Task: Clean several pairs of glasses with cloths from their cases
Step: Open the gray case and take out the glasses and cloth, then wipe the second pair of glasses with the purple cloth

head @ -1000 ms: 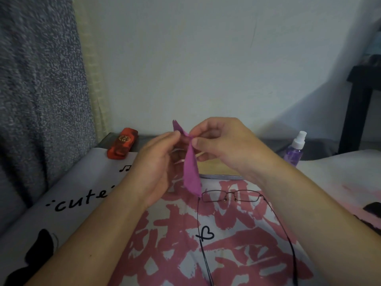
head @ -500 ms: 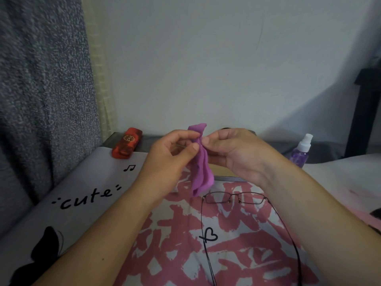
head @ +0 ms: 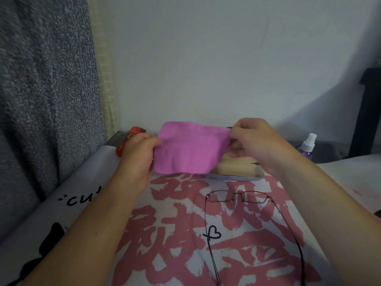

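A purple cleaning cloth (head: pixel 190 148) is stretched open in the air between my hands. My left hand (head: pixel 138 154) pinches its left edge and my right hand (head: pixel 254 141) pinches its upper right corner. Below them a pair of thin black-framed glasses (head: pixel 237 198) lies with its arms unfolded on the pink-and-white printed cover (head: pixel 175 244). Behind the cloth an open glasses case with a beige lining (head: pixel 239 169) rests on the cover, partly hidden.
A red glasses case (head: pixel 134 132) lies at the back left, mostly behind my left hand. A small purple spray bottle (head: pixel 307 146) stands at the back right. A grey curtain (head: pixel 41 100) hangs on the left; a dark furniture post (head: pixel 367 112) stands far right.
The cloth, bunched and hanging between my fingers before, is now spread wide. My hands have moved apart, left hand leftward and right hand rightward.
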`<state>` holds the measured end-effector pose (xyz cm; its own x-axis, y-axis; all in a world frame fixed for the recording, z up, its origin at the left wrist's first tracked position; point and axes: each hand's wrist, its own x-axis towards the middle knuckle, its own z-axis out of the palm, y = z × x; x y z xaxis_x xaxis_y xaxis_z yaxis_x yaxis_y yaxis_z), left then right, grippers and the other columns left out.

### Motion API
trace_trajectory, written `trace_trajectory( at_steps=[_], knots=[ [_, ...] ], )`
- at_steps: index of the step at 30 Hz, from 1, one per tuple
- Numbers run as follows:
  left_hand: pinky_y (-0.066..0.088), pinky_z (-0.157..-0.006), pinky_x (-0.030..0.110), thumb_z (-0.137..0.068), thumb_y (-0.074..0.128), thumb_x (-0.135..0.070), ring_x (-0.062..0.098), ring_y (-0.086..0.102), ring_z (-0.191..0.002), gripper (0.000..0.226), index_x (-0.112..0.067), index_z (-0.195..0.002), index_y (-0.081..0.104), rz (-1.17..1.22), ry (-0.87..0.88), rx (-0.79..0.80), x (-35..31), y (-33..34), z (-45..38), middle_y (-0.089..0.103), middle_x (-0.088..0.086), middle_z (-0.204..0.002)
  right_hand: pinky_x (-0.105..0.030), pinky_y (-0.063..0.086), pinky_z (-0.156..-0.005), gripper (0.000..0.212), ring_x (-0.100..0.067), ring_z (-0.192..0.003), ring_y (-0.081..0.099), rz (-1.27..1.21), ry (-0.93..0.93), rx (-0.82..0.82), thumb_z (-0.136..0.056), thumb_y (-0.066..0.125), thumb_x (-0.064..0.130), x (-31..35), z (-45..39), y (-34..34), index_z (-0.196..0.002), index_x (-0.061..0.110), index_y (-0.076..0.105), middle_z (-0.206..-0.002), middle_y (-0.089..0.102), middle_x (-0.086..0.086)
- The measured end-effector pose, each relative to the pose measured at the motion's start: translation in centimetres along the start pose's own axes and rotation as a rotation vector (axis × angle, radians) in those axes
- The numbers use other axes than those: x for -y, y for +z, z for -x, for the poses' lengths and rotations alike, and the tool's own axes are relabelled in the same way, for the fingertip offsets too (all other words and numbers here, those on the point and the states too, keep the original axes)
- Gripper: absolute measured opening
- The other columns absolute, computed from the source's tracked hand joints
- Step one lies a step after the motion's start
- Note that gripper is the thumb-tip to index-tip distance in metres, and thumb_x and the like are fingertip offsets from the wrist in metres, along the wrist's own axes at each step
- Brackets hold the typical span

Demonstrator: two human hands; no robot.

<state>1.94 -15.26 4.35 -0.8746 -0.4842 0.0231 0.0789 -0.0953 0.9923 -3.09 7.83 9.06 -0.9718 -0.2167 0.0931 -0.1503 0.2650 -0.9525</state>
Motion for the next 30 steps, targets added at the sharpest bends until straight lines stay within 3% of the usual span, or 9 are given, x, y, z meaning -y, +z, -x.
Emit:
trace_trajectory(
  at_steps=[4,7,10,15,20,23,25,28,30],
  knots=[
    [0.048,-0.059,0.034,-0.090,0.053,0.000,0.022,0.057,-0.061,0.014,-0.010,-0.084,0.061,-0.455,-0.053,0.080,1.5,-1.2,-1.1,0.061,0.007,-0.071,-0.021,0.042,-0.046,0.020,-0.016,-0.055,0.061,0.515,0.096,0.159,-0.092,0.057,0.013,-0.9,0.2,-0.5,-0.078,0.009,0.070,-0.068,0.074,-0.006],
    [0.059,-0.070,0.041,-0.092,0.058,-0.009,0.021,0.067,-0.077,0.015,-0.022,-0.100,0.060,-0.815,0.220,-0.003,2.4,-1.0,-0.9,0.066,0.000,-0.090,-0.020,0.044,-0.048,0.024,-0.013,-0.055,0.064,0.718,0.114,0.233,-0.096,0.056,0.016,-1.1,0.7,-0.6,-0.079,0.010,0.073,-0.075,0.076,-0.004],
    [0.055,-0.066,0.032,-0.094,0.062,-0.010,0.008,0.061,-0.073,0.024,-0.032,-0.100,0.062,-0.757,0.523,0.119,1.7,0.1,0.5,0.062,-0.009,-0.089,-0.025,0.049,-0.052,0.025,-0.014,-0.052,0.060,0.621,-0.010,-0.020,-0.096,0.056,0.019,0.3,1.1,-2.8,-0.076,0.016,0.071,-0.071,0.074,0.001],
    [0.055,-0.077,0.032,-0.086,0.076,-0.006,0.013,0.065,-0.082,0.029,-0.035,-0.089,0.075,-0.782,0.499,0.756,0.6,1.2,3.3,0.069,-0.013,-0.089,-0.032,0.048,-0.065,0.019,-0.018,-0.069,0.060,0.467,-0.387,-0.588,-0.097,0.054,0.022,-3.3,3.4,-6.2,-0.082,0.015,0.064,-0.071,0.065,0.003],
    [0.045,-0.094,0.025,-0.083,0.079,-0.006,0.008,0.058,-0.104,0.036,-0.041,-0.092,0.073,-0.911,0.567,0.835,2.1,2.1,3.7,0.057,-0.020,-0.103,-0.035,0.049,-0.086,0.020,-0.023,-0.101,0.057,0.402,-0.467,-0.861,-0.098,0.054,0.014,-10.2,4.0,-9.4,-0.115,0.006,0.059,-0.112,0.047,0.001],
    [0.046,-0.092,0.022,-0.081,0.082,-0.008,0.008,0.060,-0.102,0.033,-0.040,-0.086,0.074,-0.878,0.546,0.877,2.5,2.5,4.1,0.059,-0.019,-0.102,-0.035,0.043,-0.105,0.046,-0.020,-0.123,0.051,0.284,-0.266,-0.766,-0.098,0.061,0.024,-11.3,2.4,-10.4,-0.140,0.012,0.048,-0.126,0.045,0.005],
    [0.049,-0.090,0.026,-0.081,0.083,-0.007,0.009,0.063,-0.098,0.033,-0.039,-0.080,0.075,-0.861,0.558,0.877,2.7,2.7,4.2,0.063,-0.017,-0.098,-0.031,0.042,-0.101,0.050,-0.016,-0.122,0.052,0.232,-0.188,-0.599,-0.099,0.062,0.029,-11.8,1.8,-10.2,-0.144,0.018,0.045,-0.126,0.052,0.007],
    [0.050,-0.087,0.027,-0.080,0.083,-0.008,0.013,0.065,-0.093,0.027,-0.034,-0.079,0.076,-0.793,0.593,0.785,2.6,3.0,4.4,0.067,-0.012,-0.094,-0.023,0.043,-0.077,0.023,-0.021,-0.101,0.059,0.285,-0.174,-0.486,-0.102,0.058,0.026,-12.3,1.5,-9.8,-0.124,0.021,0.053,-0.110,0.060,-0.001],
    [0.050,-0.084,0.023,-0.079,0.082,-0.006,0.015,0.066,-0.090,0.022,-0.028,-0.078,0.077,-0.672,0.577,0.682,2.3,3.3,4.8,0.070,-0.007,-0.090,-0.025,0.045,-0.074,0.012,-0.022,-0.095,0.059,0.278,-0.184,-0.501,-0.104,0.055,0.028,-12.3,1.4,-9.9,-0.114,0.022,0.054,-0.103,0.061,-0.004]
  ],
)
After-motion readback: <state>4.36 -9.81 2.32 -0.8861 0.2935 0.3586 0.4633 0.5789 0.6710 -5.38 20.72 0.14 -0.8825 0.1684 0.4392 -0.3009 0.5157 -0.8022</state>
